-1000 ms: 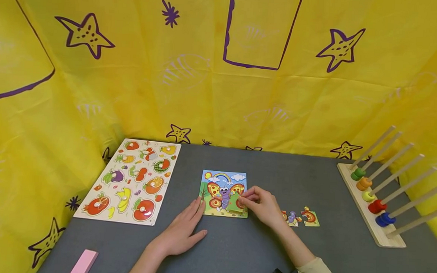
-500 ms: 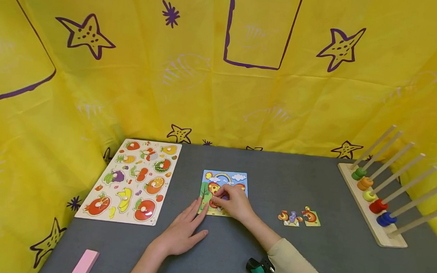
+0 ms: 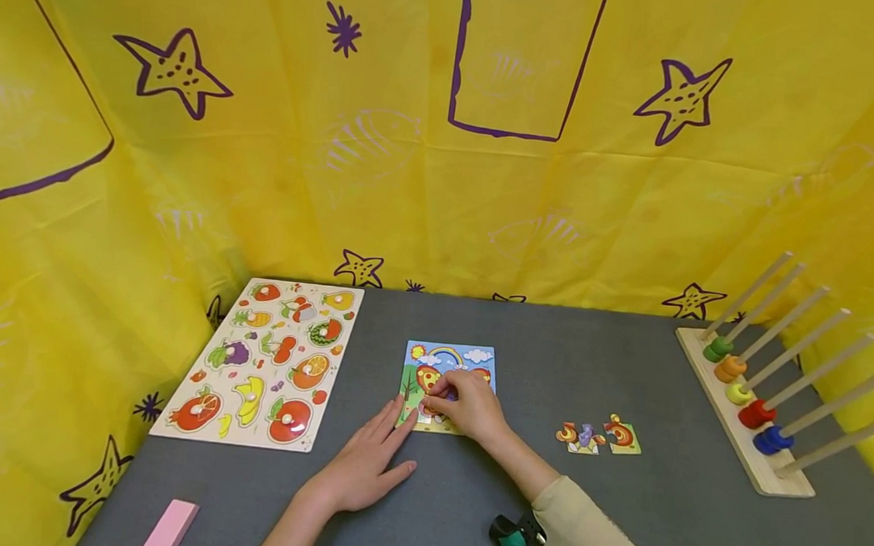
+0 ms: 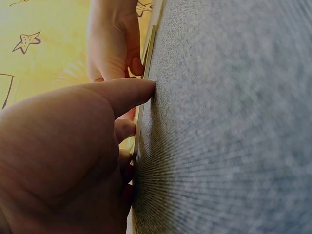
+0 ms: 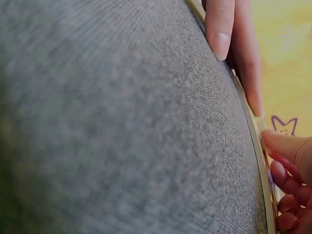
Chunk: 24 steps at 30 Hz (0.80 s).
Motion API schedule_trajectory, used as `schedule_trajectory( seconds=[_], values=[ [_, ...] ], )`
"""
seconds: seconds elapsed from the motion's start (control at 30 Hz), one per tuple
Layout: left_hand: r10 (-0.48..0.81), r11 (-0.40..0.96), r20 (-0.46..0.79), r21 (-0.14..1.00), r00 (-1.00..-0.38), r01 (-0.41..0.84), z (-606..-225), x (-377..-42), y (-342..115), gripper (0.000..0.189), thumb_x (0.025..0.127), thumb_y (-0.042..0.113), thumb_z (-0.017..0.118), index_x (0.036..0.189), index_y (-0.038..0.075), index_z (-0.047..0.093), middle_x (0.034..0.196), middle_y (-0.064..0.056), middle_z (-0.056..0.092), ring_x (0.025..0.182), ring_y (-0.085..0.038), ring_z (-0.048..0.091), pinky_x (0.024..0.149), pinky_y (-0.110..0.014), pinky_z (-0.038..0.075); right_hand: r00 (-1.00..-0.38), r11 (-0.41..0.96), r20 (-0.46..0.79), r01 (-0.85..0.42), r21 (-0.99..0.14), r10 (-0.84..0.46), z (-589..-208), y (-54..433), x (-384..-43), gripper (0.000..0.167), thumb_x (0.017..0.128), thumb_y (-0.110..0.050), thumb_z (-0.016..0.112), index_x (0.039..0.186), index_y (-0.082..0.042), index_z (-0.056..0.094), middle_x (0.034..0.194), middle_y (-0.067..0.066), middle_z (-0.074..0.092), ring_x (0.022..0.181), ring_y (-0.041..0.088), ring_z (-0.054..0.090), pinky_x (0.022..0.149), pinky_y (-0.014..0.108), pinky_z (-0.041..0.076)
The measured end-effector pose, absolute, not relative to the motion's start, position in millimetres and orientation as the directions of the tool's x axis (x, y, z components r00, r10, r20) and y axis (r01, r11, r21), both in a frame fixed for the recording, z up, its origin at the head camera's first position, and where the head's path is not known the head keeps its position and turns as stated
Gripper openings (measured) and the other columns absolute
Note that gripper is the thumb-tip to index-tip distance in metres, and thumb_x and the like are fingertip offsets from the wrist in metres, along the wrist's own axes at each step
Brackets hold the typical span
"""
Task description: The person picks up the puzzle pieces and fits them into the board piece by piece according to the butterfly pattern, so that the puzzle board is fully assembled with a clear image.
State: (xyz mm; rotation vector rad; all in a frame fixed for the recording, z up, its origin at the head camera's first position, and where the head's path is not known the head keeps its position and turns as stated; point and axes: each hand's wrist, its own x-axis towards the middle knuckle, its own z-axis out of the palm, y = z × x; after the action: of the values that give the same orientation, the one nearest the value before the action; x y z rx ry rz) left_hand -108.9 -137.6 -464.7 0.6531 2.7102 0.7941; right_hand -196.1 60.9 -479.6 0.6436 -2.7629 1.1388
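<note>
A square butterfly jigsaw puzzle (image 3: pixel 469 358) lies at the middle of the table. My right hand (image 3: pixel 474 405) is over its lower left, thumb and fingertips together, pinching a small puzzle piece (image 3: pixel 425 417) that they mostly hide. Fingertips of my left hand (image 3: pixel 357 469) rest at the puzzle's lower left edge, with the fingers extended and the thumb spread on the table. In the left wrist view, the left thumb (image 4: pixel 131 92) lies by the thin board edge. To the right lie loose butterfly pieces, one with an orange wing (image 3: pixel 624 436) and a purple-bodied cluster (image 3: pixel 583 437).
A fruit peg puzzle (image 3: pixel 281 364) lies at the left. At the far right stands a wooden peg rack (image 3: pixel 744 417) with coloured rings. A pink block (image 3: pixel 169 528) sits near the front left. A yellow patterned cloth (image 3: pixel 413 180) hangs behind the grey table (image 3: pixel 554 330).
My right hand has moved left across the puzzle, from its right side to the lower left, and stays there over the last half second. The left hand keeps its place.
</note>
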Motion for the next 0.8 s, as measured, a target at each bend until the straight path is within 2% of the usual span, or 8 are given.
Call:
schedule_trajectory(
  seconds=[0.53, 0.8],
  values=[
    [0.478, 0.750, -0.090, 0.560, -0.873, 0.353, -464.4, -108.2, -136.5, 0.067, 0.098, 0.035, 0.056, 0.153, 0.004, 0.030, 0.161, -0.018, 0.012, 0.147, -0.035, 0.011, 0.110, -0.061, 0.022, -0.907, 0.656, 0.221, -0.413, -0.632, -0.358, -477.9, 60.1, -196.1, 0.020, 0.078, -0.028, 0.083, 0.073, -0.022, 0.065, 0.072, -0.012, 0.056, 0.068, 0.006, 0.050, 0.061, 0.024, 0.040],
    [0.476, 0.745, -0.088, 0.569, -0.875, 0.348, -462.8, -108.0, -136.0, 0.068, 0.098, 0.035, 0.057, 0.152, 0.003, 0.031, 0.161, -0.019, 0.013, 0.147, -0.036, 0.012, 0.109, -0.061, 0.022, -0.914, 0.659, 0.172, -0.386, -0.645, -0.367, -473.7, 59.2, -198.8, 0.020, 0.079, -0.027, 0.082, 0.076, -0.017, 0.066, 0.071, -0.011, 0.056, 0.065, 0.005, 0.050, 0.058, 0.023, 0.040]
  ],
)
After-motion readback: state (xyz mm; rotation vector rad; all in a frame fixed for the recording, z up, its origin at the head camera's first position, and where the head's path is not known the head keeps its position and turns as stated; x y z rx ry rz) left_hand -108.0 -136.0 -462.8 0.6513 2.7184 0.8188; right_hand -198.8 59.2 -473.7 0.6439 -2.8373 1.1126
